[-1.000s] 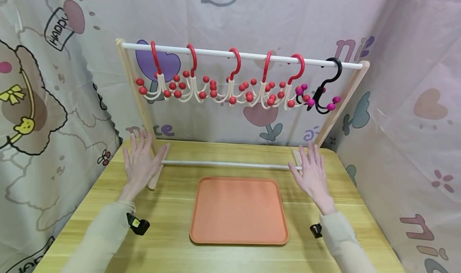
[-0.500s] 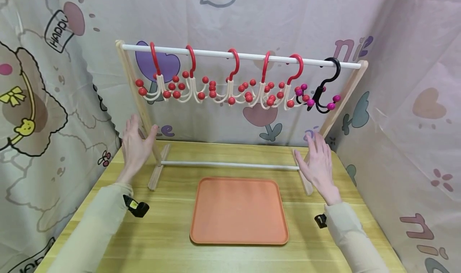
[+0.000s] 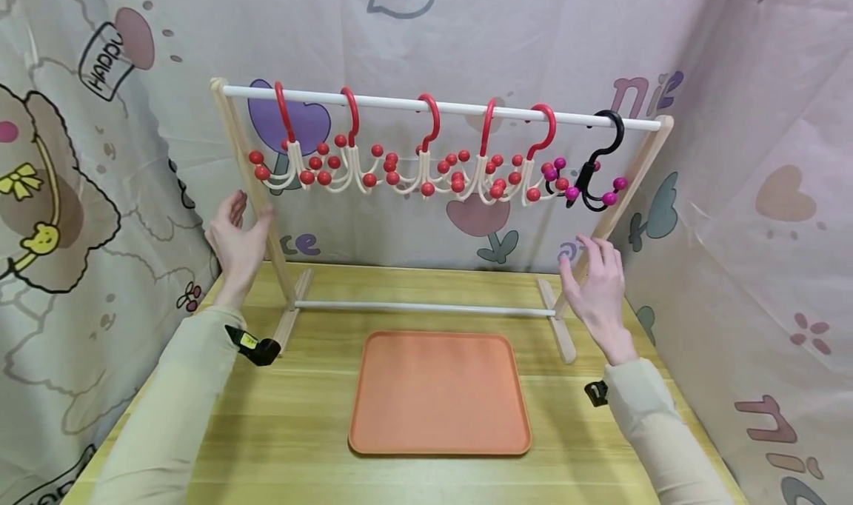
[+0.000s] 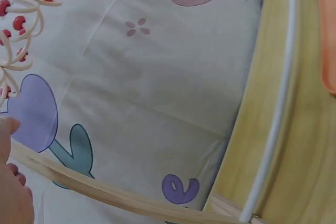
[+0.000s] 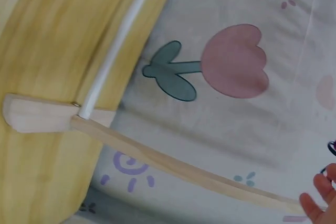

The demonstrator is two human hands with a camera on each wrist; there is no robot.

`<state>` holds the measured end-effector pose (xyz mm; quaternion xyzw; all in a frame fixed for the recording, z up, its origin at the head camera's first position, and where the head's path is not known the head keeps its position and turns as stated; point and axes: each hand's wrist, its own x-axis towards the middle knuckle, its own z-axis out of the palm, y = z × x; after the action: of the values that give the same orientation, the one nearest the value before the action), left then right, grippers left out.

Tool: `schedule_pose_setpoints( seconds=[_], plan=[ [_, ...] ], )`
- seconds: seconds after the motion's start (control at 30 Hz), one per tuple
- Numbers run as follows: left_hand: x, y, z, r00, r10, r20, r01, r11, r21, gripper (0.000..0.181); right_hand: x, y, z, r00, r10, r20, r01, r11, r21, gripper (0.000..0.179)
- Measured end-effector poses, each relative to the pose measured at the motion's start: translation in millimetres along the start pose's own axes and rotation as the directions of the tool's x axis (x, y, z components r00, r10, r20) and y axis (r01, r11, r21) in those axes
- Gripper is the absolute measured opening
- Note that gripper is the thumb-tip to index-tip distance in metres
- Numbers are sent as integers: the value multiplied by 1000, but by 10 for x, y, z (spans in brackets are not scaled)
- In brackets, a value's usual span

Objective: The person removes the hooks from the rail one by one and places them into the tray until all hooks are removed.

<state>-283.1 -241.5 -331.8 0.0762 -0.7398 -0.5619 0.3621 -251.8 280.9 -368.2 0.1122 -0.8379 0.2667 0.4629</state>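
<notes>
Relaxed rather than clenched, the left hand [image 3: 236, 249] has its fingers loosely bent outside the left post [image 4: 115, 193] of a wooden rack [image 3: 236, 135], its thumb overlapping that post; whether it touches the wood, I cannot tell; the right hand [image 3: 596, 290] is likewise slack, thumb and bent fingers parted beside the right post [image 5: 173, 167], and contact there cannot be told either; the wooden rack stands between the 2 hands, towards the back of the table [image 3: 300, 423]; its white top rod [image 3: 393, 104] carries 5 cream hangers [image 3: 424, 167] with red hooks and red balls, side by side, then 1 black hanger [image 3: 586, 173] with magenta balls at the right end; a white lower rod [image 3: 426, 309] runs between the 2 feet [image 3: 563, 335]; in front of it an orange tray [image 3: 440, 394] lies flat; 2 pale sleeves [image 3: 180, 394] reach in from either side; printed cloth [image 3: 513, 38] hangs behind.
</notes>
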Motion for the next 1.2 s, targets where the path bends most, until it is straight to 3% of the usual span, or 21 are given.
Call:
schedule_pose_setpoints(
  seconds=[0.2, 0.53, 0.83, 1.0, 1.2],
  plan=[
    [74, 65, 16, 999, -6, -48, 5, 1000, -17, 54, 212, -86, -104, 987, 8, -158, 9, 994, 106, 28],
    [190, 156, 38, 997, 25, -75, -25, 1000, -8, 42, 723, -274, -265, 953, 89, -289, -25, 975, 220, 22],
    [240, 222, 9, 992, 36, -119, -30, 998, 49, 35, 1086, -420, -366, 955, 241, -175, -191, 946, 260, 36],
    [282, 239, -14, 991, 32, -129, -21, 996, 87, 33, 1218, -402, -375, 956, 264, -127, -227, 941, 250, 38],
    [319, 263, -39, 995, 27, -96, -15, 993, 121, 32, 1349, -414, -395, 948, 307, -85, -279, 930, 240, 39]
  ],
)
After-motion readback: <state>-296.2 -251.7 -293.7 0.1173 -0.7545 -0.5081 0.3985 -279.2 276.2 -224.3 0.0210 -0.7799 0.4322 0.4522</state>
